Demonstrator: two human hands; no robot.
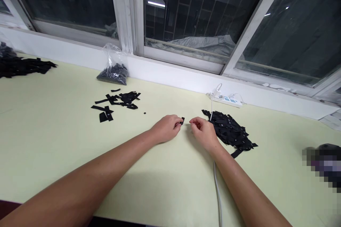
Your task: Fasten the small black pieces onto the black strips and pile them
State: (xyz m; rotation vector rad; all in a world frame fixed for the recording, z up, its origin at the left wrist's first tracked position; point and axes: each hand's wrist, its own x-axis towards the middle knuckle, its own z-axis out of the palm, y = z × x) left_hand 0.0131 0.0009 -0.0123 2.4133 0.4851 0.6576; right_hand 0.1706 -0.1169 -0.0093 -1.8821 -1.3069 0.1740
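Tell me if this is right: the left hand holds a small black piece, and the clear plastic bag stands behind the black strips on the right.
One part is wrong: the head view shows the clear plastic bag behind the black strips on the left. The left hand does hold a small black piece.

Both arms out ahead of me, bare as far as I can see. My left forearm [106, 170] runs back and outward from its hand, wrist nearly straight. Left hand [165, 129]: back upward, fingers curled in a pinch, tips aimed at my other hand. My right forearm [245, 188] trails back and to the right of its hand. Right hand [204, 132]: fingers bent, thumb near the index, fingertips [191, 122] pointing left. Hands close, level with each other, a narrow gap between tips; not touching. Right grip contents unclear.
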